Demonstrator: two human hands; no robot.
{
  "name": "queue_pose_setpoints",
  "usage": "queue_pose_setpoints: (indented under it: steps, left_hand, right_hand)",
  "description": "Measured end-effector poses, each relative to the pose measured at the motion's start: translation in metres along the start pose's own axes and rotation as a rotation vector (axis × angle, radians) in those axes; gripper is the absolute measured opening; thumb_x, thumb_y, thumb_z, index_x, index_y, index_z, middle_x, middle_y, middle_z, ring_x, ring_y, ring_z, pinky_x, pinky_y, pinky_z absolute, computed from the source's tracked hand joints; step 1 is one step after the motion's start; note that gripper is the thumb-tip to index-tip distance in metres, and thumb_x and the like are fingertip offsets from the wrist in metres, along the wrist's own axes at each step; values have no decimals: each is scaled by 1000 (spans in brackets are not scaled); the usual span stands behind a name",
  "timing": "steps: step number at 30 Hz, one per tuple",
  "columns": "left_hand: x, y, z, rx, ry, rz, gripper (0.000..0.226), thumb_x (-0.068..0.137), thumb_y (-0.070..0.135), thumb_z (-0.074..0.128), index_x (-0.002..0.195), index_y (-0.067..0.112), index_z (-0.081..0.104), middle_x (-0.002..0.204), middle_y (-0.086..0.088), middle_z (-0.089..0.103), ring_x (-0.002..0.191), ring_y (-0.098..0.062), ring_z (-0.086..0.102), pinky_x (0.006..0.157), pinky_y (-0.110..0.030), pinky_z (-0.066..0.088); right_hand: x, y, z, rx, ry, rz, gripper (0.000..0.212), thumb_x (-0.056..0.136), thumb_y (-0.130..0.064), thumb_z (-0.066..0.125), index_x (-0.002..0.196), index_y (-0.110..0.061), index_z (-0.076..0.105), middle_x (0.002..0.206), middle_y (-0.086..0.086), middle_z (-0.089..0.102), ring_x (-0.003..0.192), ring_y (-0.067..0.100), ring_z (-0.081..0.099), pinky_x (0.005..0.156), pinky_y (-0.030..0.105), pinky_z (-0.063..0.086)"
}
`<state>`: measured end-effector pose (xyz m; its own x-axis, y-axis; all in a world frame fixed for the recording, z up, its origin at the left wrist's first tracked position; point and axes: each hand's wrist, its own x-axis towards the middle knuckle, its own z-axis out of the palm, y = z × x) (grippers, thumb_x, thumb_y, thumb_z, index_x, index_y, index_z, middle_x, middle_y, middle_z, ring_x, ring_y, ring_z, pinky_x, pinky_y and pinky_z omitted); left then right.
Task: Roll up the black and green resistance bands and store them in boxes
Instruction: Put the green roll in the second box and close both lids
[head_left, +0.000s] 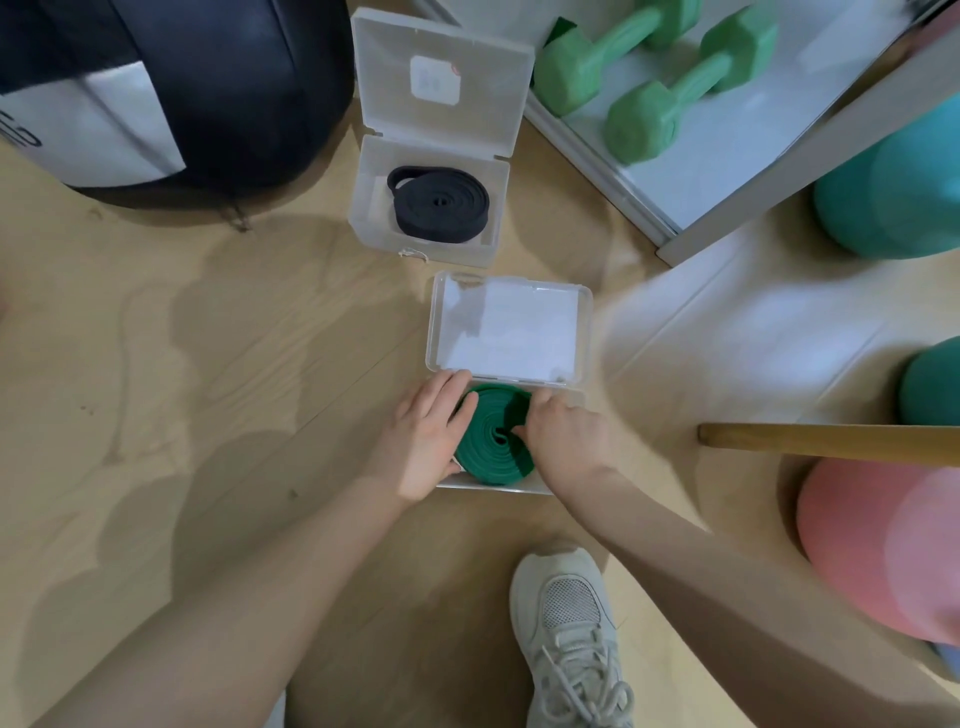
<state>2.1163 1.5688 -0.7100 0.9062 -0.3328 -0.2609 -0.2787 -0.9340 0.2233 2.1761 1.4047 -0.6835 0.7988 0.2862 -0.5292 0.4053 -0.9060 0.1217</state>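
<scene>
Pale wood-grain floor (182, 364), smooth and matte, under two clear hard-plastic boxes with hinged lids thrown back flat. In the far box (363, 208), a flat black resistance band (440, 204) wound into a tight oval coil, one small loop of its outer end poking out at the upper left; a square white label stuck on that box's open lid (441, 83). In the near box (493, 486), a flat green resistance band (493, 436) coiled in the same spiral, matte and rubbery, filling most of the tray between both hands. Left hand (428, 436) laid against the coil's left edge, fingers together and lightly curved over its rim, touching it, not closed around it. Right hand (563, 434) pressed on the coil's right side, fingers bent down onto the top layers; whether any of them pinch the band, impossible to tell. A white rectangular sheet showing through the near box's open lid (509, 327). Beside the far box to the left, a large rounded black bag (218, 104) of smooth leather-like material with a white panel. To the right, two green hexagonal-headed dumbbells (654, 78) on a white shelf, soft rounded teal shapes (893, 187) and a pink one (883, 551), somewhat blurred, and a round wooden pole (831, 441) lying crosswise. Near the bottom edge, a pale mesh-topped laced sneaker (571, 639).
</scene>
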Motion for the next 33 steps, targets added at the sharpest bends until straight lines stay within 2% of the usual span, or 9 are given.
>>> queue_pose_setpoints:
  steps: [4, 6, 10, 14, 17, 21, 25, 30, 33]
  left_hand:
    - [0, -1, 3, -13, 21, -10, 92, 38, 40, 91, 115, -2, 62, 131, -19, 39, 122, -33, 34, 87, -50, 48]
    - [0, -2, 4, -29, 22, -13, 92, 40, 39, 91, 116, -2, 61, 130, -21, 46, 122, -33, 34, 88, -51, 47]
    - [-2, 0, 0, -104, -33, -52, 88, 43, 29, 92, 119, -1, 59, 130, -25, 52, 123, -41, 45, 91, -51, 43]
    - [-9, 1, -9, -323, 59, -87, 68, 80, 14, 70, 139, 5, 39, 150, -16, 30, 140, -30, 24, 112, -37, 13]
    - [-11, 0, -19, -569, 183, -304, 59, 91, 12, 54, 144, 9, 28, 154, -7, 22, 143, -22, 16, 113, -26, 7]
    - [8, 2, -37, -1191, 141, -810, 63, 95, 28, 49, 147, 14, 19, 153, -2, 25, 140, -19, 26, 114, -34, 20]
    - [30, -12, -28, -1649, 22, -945, 48, 85, 45, 54, 122, 14, 53, 127, -17, 57, 106, -31, 61, 99, -52, 43]
    - [51, -3, -44, -1777, 65, -814, 34, 99, 29, 34, 87, 18, 63, 71, 7, 72, 61, -4, 67, 58, -17, 52]
    - [73, 2, -62, -1828, 104, -775, 38, 101, 32, 28, 100, 17, 63, 87, 4, 72, 70, -5, 67, 57, -17, 50]
  right_hand:
    - [-13, 11, 11, -83, 127, -49, 51, 47, -37, 89, 82, -9, 65, 68, 4, 62, 35, 18, 53, 38, 18, 20]
    - [-18, 19, 20, -59, 149, -94, 57, 42, -41, 90, 84, -9, 70, 74, 6, 64, 30, 19, 50, 36, 18, 17]
    - [-17, 27, 19, 8, 33, -100, 57, 90, -47, 51, 135, -14, 40, 126, 11, 44, 79, 29, 65, 54, 31, 38]
    - [-26, 30, 5, 114, 79, -83, 40, 95, -41, 43, 127, -17, 46, 132, 7, 40, 89, 32, 62, 57, 32, 39]
    - [-31, 40, -2, 437, 222, -1, 28, 94, -29, 49, 114, -10, 54, 124, 7, 49, 85, 35, 61, 57, 34, 42]
    - [-5, 59, -11, 999, 97, 240, 46, 95, -24, 45, 138, -9, 35, 141, 11, 42, 125, 29, 45, 99, 40, 39]
    - [22, 63, -16, 1542, -187, 444, 48, 98, -26, 39, 143, -12, 28, 137, 6, 45, 127, 26, 42, 109, 39, 31]
    - [48, 69, -21, 1826, -75, 389, 25, 99, -18, 36, 117, -14, 53, 99, -2, 62, 84, 12, 57, 71, 23, 44]
    - [61, 81, -26, 1786, 56, 393, 28, 100, -23, 34, 120, -17, 52, 116, 1, 62, 105, 17, 58, 93, 31, 46]
